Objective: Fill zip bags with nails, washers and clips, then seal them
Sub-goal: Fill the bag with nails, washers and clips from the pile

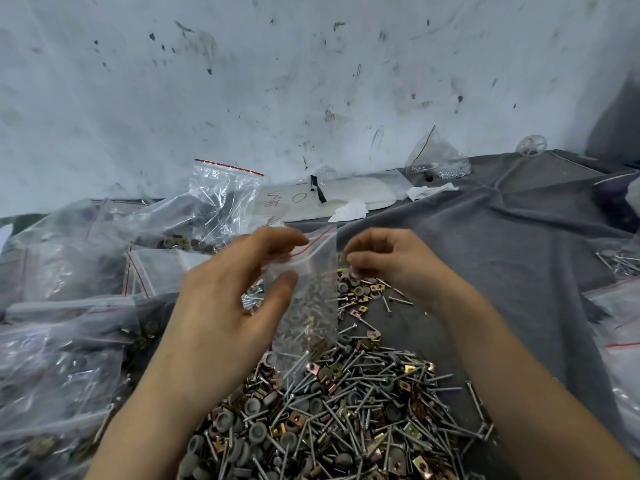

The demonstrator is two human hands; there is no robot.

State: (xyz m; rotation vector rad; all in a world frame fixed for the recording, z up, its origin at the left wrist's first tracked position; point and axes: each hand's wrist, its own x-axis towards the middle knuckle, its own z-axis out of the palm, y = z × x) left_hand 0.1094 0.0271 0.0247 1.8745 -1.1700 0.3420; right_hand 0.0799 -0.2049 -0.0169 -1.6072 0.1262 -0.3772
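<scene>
My left hand [235, 289] pinches the top of a small clear zip bag [311, 306] with a red line at its mouth, thumb on the near side and fingers behind. The bag hangs upright over a heap of nails, grey washers and gold clips [339, 410] on the grey cloth [502, 237]. My right hand [391, 265] hovers at the bag's right edge with fingers curled, pinching small gold clips [341, 257] at the fingertips. What lies inside the bag is hard to make out.
Filled and empty zip bags [69, 341] pile up on the left, one standing tall [225, 195]. A bag of small metal parts [440, 161] leans on the stained wall. White papers [329, 199] lie at the back. Loose nails [620, 261] and more bags [620, 341] are at the right edge.
</scene>
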